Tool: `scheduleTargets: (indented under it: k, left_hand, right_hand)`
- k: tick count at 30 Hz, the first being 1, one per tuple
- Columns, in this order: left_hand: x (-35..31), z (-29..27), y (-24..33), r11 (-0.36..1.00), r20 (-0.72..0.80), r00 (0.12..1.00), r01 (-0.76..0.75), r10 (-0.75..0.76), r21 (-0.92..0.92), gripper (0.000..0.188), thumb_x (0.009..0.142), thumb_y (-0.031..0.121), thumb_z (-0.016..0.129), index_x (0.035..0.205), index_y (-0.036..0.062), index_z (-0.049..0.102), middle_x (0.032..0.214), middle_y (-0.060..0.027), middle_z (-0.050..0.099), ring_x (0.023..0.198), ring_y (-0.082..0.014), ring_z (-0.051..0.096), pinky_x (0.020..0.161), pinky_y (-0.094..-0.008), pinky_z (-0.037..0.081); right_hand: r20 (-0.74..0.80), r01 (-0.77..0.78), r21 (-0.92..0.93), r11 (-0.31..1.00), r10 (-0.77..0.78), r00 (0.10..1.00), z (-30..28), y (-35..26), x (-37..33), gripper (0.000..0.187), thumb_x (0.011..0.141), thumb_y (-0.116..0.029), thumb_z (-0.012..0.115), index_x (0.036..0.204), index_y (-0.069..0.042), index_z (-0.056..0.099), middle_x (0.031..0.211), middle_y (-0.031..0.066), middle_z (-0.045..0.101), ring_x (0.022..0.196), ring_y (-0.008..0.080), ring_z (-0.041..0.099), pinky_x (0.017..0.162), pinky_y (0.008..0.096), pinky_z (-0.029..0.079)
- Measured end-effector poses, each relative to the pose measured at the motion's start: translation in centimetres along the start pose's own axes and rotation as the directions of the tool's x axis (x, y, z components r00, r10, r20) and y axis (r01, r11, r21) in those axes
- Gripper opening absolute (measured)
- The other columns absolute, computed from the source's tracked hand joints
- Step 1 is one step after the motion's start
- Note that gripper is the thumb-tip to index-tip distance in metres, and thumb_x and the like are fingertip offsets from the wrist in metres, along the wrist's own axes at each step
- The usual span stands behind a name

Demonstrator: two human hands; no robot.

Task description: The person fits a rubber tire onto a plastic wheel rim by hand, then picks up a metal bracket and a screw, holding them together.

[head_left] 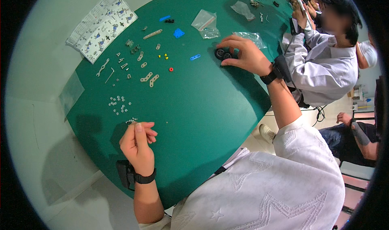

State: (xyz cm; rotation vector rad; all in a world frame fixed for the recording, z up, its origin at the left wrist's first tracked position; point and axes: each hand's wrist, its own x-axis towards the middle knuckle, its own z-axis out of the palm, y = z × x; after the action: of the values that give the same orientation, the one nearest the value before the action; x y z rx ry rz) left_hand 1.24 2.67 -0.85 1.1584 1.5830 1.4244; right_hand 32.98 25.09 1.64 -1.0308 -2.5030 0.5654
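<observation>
Landmark: small red ring (pixel 171 69) on the green worktop (pixel 202 104); places taken from it, with left and right as the person sees them.

Right hand (pixel 242 55): right of the ring and a little farther from the person. Fingers arched over two black wheels (pixel 223 54), thumb at their near edge. Wheels side by side on the worktop; cannot tell whether they are gripped or only covered.

Left hand (pixel 139 139): nearer the person, left of the ring. Fingers curled, thumb laid against the index finger; cannot tell if something small is pinched there. Pile of small screws (pixel 131 120) just beyond the fingertips. Scatter of pale nuts (pixel 119 104) past that, left of the ring and nearer.

Close to the ring: yellow pieces (pixel 163 56) just beyond, slightly left; two bent perforated links (pixel 150 79) left and nearer; blue perforated strip (pixel 195 57) right, slightly farther.

Well left of the ring: flat metal spanner (pixel 103 67), L-shaped hex key (pixel 109 75), larger screws (pixel 124 66).

Beyond the ring: blue plate (pixel 178 33), long perforated strip (pixel 152 34) to its left, zip bag (pixel 206 23) farther right. Illustrated sheet (pixel 103 25) far left and beyond.

Co-worker in a white top (pixel 326 64), well right of the ring, holding a flat device.
</observation>
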Motion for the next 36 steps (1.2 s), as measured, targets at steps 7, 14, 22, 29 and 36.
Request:
scheduleTargets:
  k: [7,14,22,29,36]
  left_hand:
    - [0.0,0.0,0.2,1.000,-0.003,1.000,0.002,-0.002,-0.002,0.033,0.105,0.017,0.043,0.089,-0.0035,0.064,0.069,-0.0053,0.060,0.058,-0.0088,0.051,0.054,-0.0230,0.040]
    - [-0.1,0.1,0.2,1.000,0.015,1.000,0.020,-0.020,0.010,0.034,0.106,0.018,0.043,0.090,-0.0026,0.065,0.068,-0.0043,0.060,0.059,-0.0080,0.051,0.054,-0.0226,0.039]
    - [-0.7,1.4,1.8,0.954,0.133,0.944,-0.298,0.301,-0.038,0.019,0.088,0.003,0.071,0.105,-0.0042,0.065,0.090,-0.0083,0.064,0.069,-0.0118,0.061,0.063,-0.0230,0.050]
    - [-0.8,0.5,1.3,0.869,0.093,0.864,-0.488,0.494,-0.087,0.020,0.080,-0.010,0.073,0.098,-0.0030,0.066,0.094,-0.0153,0.068,0.078,-0.0192,0.068,0.067,-0.0274,0.057]
    - [-0.6,0.0,1.1,0.833,0.097,0.831,-0.552,0.548,0.019,0.021,0.079,-0.011,0.073,0.096,-0.0011,0.067,0.087,-0.0132,0.069,0.075,-0.0201,0.068,0.064,-0.0275,0.055]
  right_hand:
    - [0.043,-0.124,-0.033,0.992,0.125,0.991,-0.3,-0.1,-0.6,0.046,0.078,-0.020,0.079,0.119,-0.006,0.066,0.112,0.0117,0.064,0.105,0.0316,0.061,0.088,0.0393,0.051]
    - [-0.036,0.105,-0.271,0.957,-0.120,0.992,0.6,-0.2,0.6,0.043,0.076,-0.019,0.079,0.115,-0.006,0.066,0.107,0.0111,0.065,0.106,0.0289,0.061,0.089,0.0413,0.051]
    - [-0.275,0.491,0.099,0.865,-0.451,0.849,4.9,-13.5,-1.6,0.042,0.072,-0.006,0.082,0.111,-0.002,0.067,0.104,0.0128,0.070,0.087,0.0275,0.069,0.071,0.0345,0.056]
    - [-0.279,0.488,0.476,0.732,-0.400,0.873,7.8,-15.7,-1.6,0.035,0.077,-0.005,0.081,0.109,-0.001,0.069,0.105,0.0131,0.070,0.082,0.0247,0.070,0.067,0.0304,0.056]
    - [-0.220,0.406,0.544,0.735,-0.342,0.914,7.7,-15.5,-1.3,0.021,0.077,-0.002,0.080,0.097,-0.002,0.073,0.084,0.0082,0.067,0.073,0.0201,0.067,0.061,0.0283,0.052]
